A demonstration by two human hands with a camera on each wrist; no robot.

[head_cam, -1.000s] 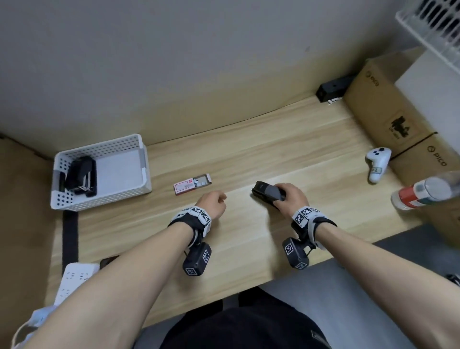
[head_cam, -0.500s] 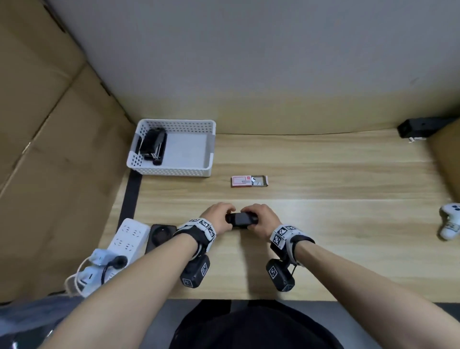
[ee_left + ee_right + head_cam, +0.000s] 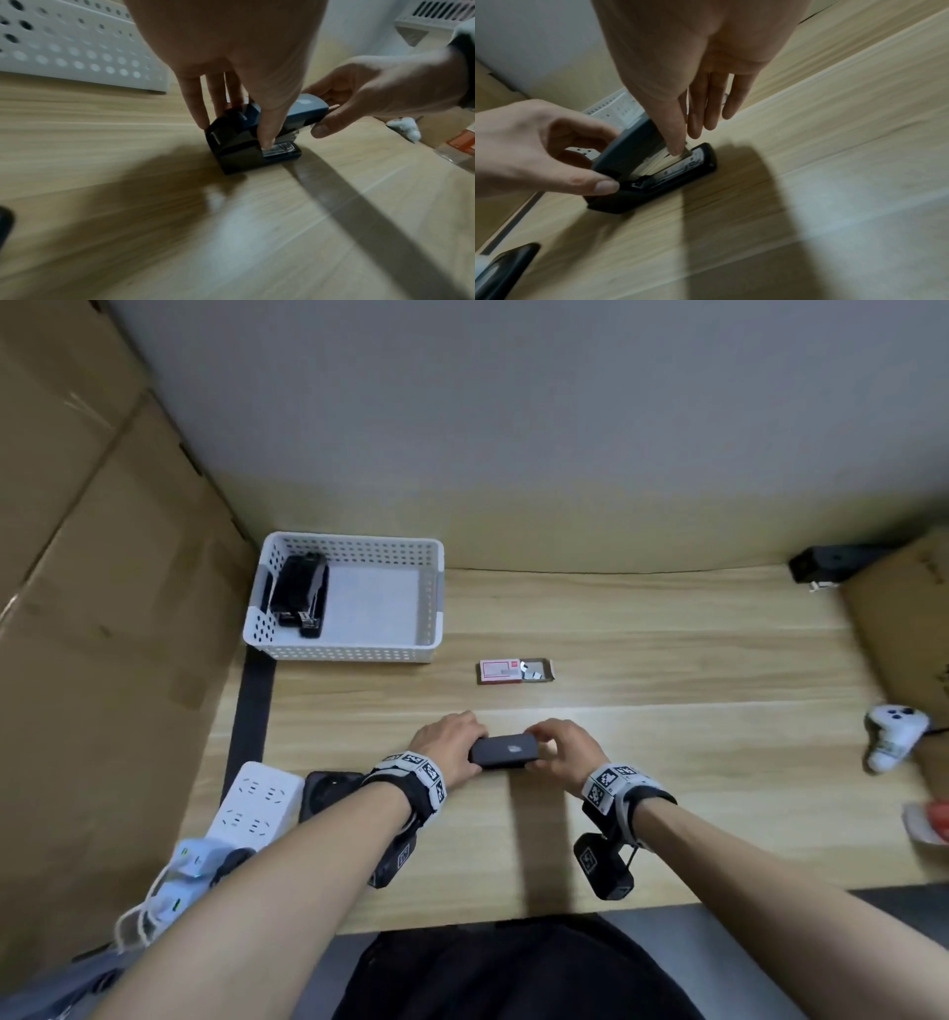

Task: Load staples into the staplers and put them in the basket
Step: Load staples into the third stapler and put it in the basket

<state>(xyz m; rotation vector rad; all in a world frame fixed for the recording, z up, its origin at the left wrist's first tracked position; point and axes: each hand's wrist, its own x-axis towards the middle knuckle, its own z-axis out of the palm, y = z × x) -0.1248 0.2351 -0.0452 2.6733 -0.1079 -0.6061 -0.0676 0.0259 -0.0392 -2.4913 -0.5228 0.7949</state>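
Note:
A dark grey stapler [image 3: 506, 751] lies on the wooden table [image 3: 642, 649] near its front edge, between both hands. My left hand [image 3: 464, 744] pinches its rear end; the thumb [image 3: 267, 140] lies on the near side and the fingers [image 3: 195, 113] on the far side. My right hand [image 3: 545, 744] pinches the front end, with its thumb tip [image 3: 677, 151] at the metal magazine under the slightly raised top cover [image 3: 628, 150]. An open red-and-white staple box [image 3: 516, 671] lies just beyond the hands. The white basket [image 3: 354, 654] at the back left holds a black stapler [image 3: 300, 593].
Cardboard [image 3: 102, 608] walls the left side. A white power strip [image 3: 257, 806] and a black round device [image 3: 328, 788] sit by my left forearm. At the right are a white controller [image 3: 896, 737], a red-and-white bottle [image 3: 929, 821] and a black box [image 3: 827, 562].
My right hand brought the stapler left, in front of my body, and my left hand came onto its rear end. The head view swung left. Since half a second ago both hands hold it in place.

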